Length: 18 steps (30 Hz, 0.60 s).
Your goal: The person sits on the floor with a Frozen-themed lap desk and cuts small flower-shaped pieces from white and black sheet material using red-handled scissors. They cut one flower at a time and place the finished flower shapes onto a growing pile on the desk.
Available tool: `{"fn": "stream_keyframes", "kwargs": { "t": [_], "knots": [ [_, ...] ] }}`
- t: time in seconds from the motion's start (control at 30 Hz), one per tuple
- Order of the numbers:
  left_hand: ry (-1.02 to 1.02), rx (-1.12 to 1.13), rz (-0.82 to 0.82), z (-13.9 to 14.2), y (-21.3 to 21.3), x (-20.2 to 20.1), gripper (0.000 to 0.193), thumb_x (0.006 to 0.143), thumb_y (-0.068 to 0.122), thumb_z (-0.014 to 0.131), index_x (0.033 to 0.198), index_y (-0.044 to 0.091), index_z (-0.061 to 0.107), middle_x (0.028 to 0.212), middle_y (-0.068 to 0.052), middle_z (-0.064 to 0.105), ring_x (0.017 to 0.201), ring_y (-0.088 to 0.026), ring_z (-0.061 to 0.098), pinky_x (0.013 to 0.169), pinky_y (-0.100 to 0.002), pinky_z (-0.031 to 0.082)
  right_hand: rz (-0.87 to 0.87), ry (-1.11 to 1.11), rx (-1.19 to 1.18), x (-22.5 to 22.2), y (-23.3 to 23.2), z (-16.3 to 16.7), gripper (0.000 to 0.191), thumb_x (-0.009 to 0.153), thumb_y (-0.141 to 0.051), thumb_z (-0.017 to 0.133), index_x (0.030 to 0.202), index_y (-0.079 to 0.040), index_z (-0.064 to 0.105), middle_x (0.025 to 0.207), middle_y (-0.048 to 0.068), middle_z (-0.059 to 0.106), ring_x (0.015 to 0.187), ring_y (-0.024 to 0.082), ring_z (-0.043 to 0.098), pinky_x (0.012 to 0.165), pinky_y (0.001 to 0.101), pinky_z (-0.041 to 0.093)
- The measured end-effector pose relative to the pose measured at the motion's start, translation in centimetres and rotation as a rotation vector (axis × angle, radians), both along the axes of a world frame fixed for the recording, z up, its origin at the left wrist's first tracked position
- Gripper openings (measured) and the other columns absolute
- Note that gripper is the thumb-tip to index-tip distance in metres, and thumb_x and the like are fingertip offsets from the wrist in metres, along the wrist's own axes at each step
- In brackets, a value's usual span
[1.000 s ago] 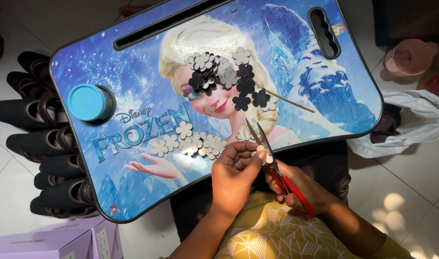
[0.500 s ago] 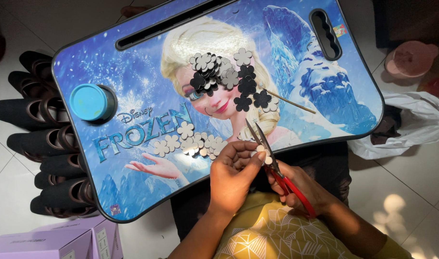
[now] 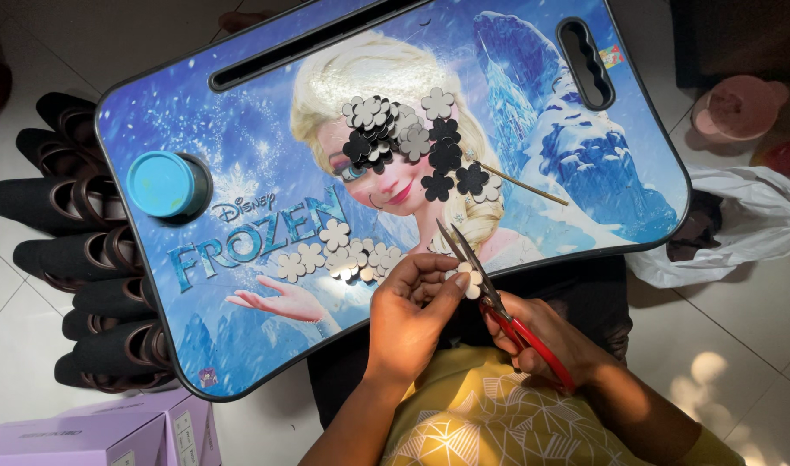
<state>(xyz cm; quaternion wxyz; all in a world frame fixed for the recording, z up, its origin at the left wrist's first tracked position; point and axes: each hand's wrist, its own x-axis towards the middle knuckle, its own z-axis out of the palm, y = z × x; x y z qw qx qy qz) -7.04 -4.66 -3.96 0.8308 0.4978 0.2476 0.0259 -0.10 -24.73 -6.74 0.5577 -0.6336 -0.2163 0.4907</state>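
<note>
Head view: flower cutout half-hidden by fingers

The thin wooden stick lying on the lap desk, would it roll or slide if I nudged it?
The stick looks thin, so it is probably very light and would shift at a slight touch. If round, it may roll across the glossy lap desk, which has no raised rim visible. One end lies by the black flower cutouts, which might stop it that way.

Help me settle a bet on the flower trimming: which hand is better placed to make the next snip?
Right. The right hand grips the red-handled scissors, whose blades lie against the small flower cutout. The left hand pinches that cutout, so it likely only steadies it.
</note>
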Motion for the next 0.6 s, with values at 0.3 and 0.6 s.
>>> {"fn": "stream_keyframes", "kwargs": {
  "t": [0.3, 0.6],
  "knots": [
    [0.017, 0.075, -0.005, -0.11, 0.29, -0.01, 0.017, 0.093, -0.001, 0.072, 0.109, -0.002, 0.069, 0.095, -0.002, 0.070, 0.080, -0.003, 0.062, 0.070, -0.018, 0.049, 0.019, -0.001, -0.076, 0.13, -0.03, 0.25, 0.101, 0.053, -0.101, 0.057, 0.086, -0.006, 0.049, 0.061, -0.002, 0.046, 0.049, 0.008, 0.040, 0.041, 0.0263, 0.032],
    [0.057, 0.058, -0.033, 0.28, 0.76, -0.05, 0.017, 0.092, 0.002, 0.072, 0.109, -0.001, 0.068, 0.090, -0.002, 0.071, 0.076, -0.004, 0.062, 0.067, -0.020, 0.052, 0.015, -0.014, -0.052, 0.04, -0.29, 0.06, 0.101, 0.053, -0.102, 0.057, 0.086, -0.006, 0.051, 0.060, -0.001, 0.046, 0.051, 0.008, 0.040, 0.043, 0.0268, 0.031]
  ]
}}
